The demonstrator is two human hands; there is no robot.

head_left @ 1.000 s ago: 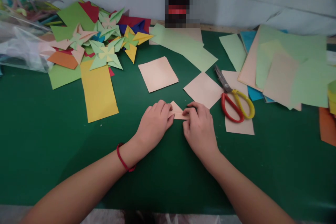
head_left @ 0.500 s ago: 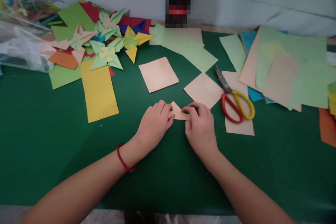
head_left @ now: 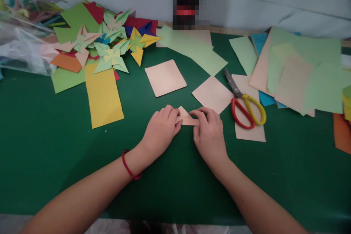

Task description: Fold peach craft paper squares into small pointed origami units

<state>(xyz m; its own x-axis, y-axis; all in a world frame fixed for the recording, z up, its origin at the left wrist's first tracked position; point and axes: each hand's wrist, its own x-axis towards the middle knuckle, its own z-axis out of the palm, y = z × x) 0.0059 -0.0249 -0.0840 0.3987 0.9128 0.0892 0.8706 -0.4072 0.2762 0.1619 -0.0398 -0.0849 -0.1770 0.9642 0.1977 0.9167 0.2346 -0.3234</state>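
Between my hands is a small piece of folded peach paper [head_left: 187, 120], with a pointed tip at the top and a narrow band along its lower edge. My left hand [head_left: 162, 127] has its fingers closed on the paper's left end. At the right end, my right hand [head_left: 208, 131] grips it with curled fingers. Both hands cover the ends of the paper. Just beyond them lie a stack of peach paper squares [head_left: 165, 78] and another peach square [head_left: 211, 94]. Scissors [head_left: 241, 102] with a red and a yellow handle rest to the right on a peach strip [head_left: 251, 133].
On the green table [head_left: 175, 182], folded paper stars [head_left: 112, 55] pile up at back left near a yellow sheet [head_left: 104, 97] and a clear plastic bag [head_left: 24, 47]. Green sheets [head_left: 323, 76] are stacked at right. A white wall [head_left: 260, 0] stands behind.
The fingers of my right hand have shifted very slightly on the folded paper. All else stays in place.
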